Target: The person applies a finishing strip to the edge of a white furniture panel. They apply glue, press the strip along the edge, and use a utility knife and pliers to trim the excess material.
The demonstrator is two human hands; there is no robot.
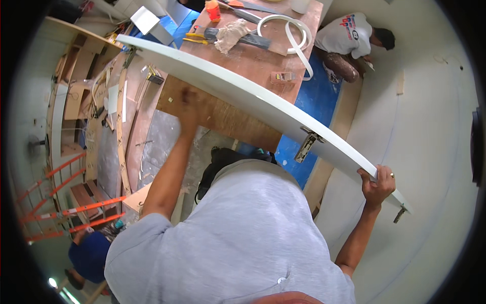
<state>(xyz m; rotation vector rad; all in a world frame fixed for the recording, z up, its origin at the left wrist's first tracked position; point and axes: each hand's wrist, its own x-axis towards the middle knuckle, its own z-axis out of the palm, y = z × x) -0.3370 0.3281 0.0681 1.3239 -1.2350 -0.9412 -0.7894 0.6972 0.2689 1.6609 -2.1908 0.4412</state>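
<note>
A long white cabinet door stands on edge across the view in front of me, slanting from upper left to lower right. Metal hinges are fitted along it, one hinge right of the middle and another hinge by the right end. My right hand is closed around the door's edge near that right end, thumb on the near side. My left hand is above a brown plywood surface on the near side of the door. Motion smears its fingers, so whether it holds anything is unclear.
Beyond the door, a wooden worktable bears a white strip coil, yellow-handled pliers and a crumpled cloth. One person crouches by the right wall; another in a blue cap is lower left, near an orange ladder.
</note>
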